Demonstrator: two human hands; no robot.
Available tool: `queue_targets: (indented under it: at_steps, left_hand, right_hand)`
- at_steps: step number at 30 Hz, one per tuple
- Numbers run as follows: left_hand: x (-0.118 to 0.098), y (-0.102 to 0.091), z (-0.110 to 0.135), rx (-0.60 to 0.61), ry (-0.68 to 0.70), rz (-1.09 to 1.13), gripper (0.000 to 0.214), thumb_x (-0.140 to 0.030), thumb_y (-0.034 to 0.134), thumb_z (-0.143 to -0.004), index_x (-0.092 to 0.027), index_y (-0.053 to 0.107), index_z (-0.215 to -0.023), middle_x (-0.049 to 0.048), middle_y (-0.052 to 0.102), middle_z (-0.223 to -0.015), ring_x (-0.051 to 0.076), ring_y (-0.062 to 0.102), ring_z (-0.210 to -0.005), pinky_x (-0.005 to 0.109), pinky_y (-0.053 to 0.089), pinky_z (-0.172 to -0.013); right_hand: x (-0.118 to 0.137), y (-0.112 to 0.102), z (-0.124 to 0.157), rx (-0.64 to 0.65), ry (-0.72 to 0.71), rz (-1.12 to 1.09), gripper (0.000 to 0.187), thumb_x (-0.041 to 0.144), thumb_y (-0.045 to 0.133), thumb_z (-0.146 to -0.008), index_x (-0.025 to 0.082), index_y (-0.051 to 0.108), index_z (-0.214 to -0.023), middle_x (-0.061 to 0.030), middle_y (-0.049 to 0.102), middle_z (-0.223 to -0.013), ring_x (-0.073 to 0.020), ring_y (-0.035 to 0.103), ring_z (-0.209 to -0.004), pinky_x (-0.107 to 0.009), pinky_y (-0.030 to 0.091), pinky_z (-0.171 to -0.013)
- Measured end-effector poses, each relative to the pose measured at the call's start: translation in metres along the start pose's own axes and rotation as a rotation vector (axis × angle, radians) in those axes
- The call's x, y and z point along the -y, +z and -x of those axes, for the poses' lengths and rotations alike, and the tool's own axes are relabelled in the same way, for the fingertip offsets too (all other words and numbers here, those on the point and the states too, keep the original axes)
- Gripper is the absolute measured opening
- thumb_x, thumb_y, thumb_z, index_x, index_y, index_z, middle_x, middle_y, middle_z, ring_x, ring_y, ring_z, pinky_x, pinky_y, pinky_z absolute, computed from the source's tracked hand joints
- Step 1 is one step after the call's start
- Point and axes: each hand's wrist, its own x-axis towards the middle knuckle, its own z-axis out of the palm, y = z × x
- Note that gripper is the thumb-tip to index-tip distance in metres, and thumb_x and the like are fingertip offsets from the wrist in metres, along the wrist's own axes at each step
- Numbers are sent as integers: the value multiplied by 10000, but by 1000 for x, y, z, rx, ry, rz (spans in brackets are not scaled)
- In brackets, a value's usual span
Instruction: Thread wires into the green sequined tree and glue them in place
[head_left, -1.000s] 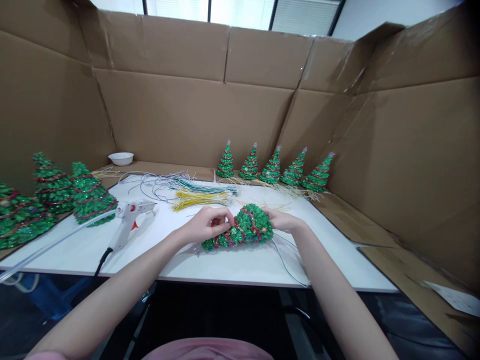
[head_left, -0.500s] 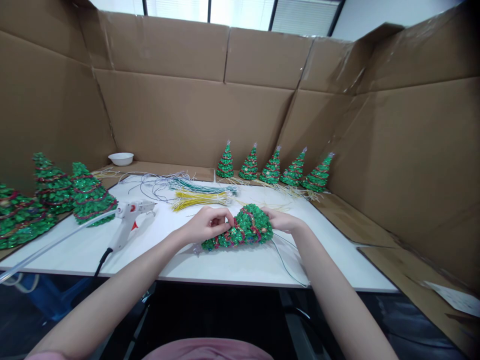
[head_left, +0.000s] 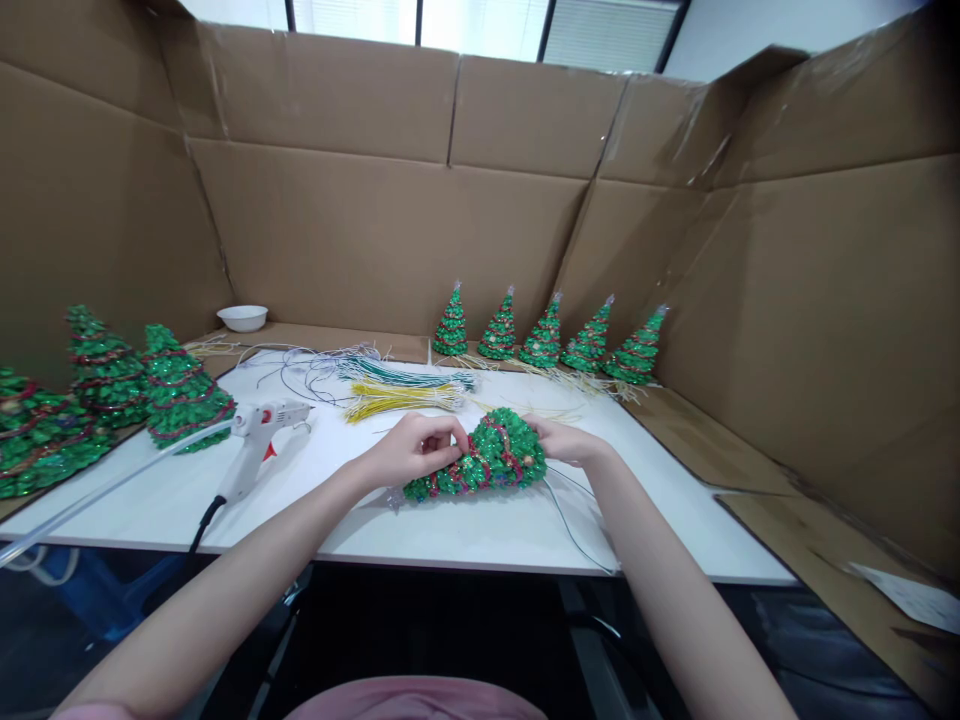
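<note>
Left edge of bench (head_left: 690,520): three larger green trees (head_left: 187,390), the nearest cut off by the frame; probably kept aside to leave the middle free for handling. White bowl (head_left: 242,321) beyond the far left corner. Glue gun (head_left: 253,455) near the left edge, nozzle pointing away from the near edge, long clear glue stick (head_left: 127,478) out of its rear; presumably laid so the handle is within reach.

Mid-bench, toward far edge: teal bundle (head_left: 405,375) behind yellow bundle (head_left: 401,402), side by side, likely to keep colours sorted.

Left hand (head_left: 416,447): thumb and fingertips closed in a pinch on the upper side of the lying tree (head_left: 504,450); garland or branch between them, cannot tell. Tree lies near mid near edge, tip left, base right, seemingly so its side faces up to the fingers.

Right hand (head_left: 561,438): at the base, probably steadying; fingers hidden behind it, grip cannot be told. Thin cord (head_left: 559,505) runs from base to near edge.

Five small trees (head_left: 541,340): row along far edge toward far right corner, apparently spaced to stay separate.
</note>
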Motion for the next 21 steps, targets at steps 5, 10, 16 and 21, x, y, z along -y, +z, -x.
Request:
queue_targets:
  at_steps: [5, 10, 16, 21]
  left_hand:
    - [-1, 1, 0, 3, -3, 2, 120, -182, 518, -854, -143, 631, -845, -39, 491, -596, 86, 437, -537, 189, 330, -541]
    - [0, 1, 0, 1, -6, -2, 118, -189, 517, -856, -146, 625, -839, -41, 480, -588, 87, 432, -535, 190, 327, -541]
    - [0, 0, 0, 7, -9, -2, 119, -203, 515, -861, -152, 618, -834, -43, 479, -579, 87, 429, -532, 190, 328, -544]
    - [-1, 0, 0, 6, -13, -4, 124, -211, 511, -864, -155, 617, -832, -46, 466, -577, 87, 419, -532, 189, 321, -543]
  right_hand:
    - [0, 0, -1, 5, -10, 5, 388, 288, 682, -680, 163, 683, -1047, -72, 691, -1142, -293, 591, -1117, -444, 449, -998]
    - [-1, 0, -1, 7, -14, 10, 378, 283, 688, -679, 164, 685, -1038, -69, 698, -1120, -288, 594, -1108, -439, 460, -984]
    - [-2, 0, -1, 11, -14, 6, 373, 275, 686, -682, 162, 687, -1038, -67, 701, -1115, -284, 598, -1098, -433, 459, -985]
    - [-1, 0, 0, 7, -7, 5, 386, 264, 688, -679, 154, 685, -1050, -74, 699, -1122, -290, 597, -1099, -442, 462, -980]
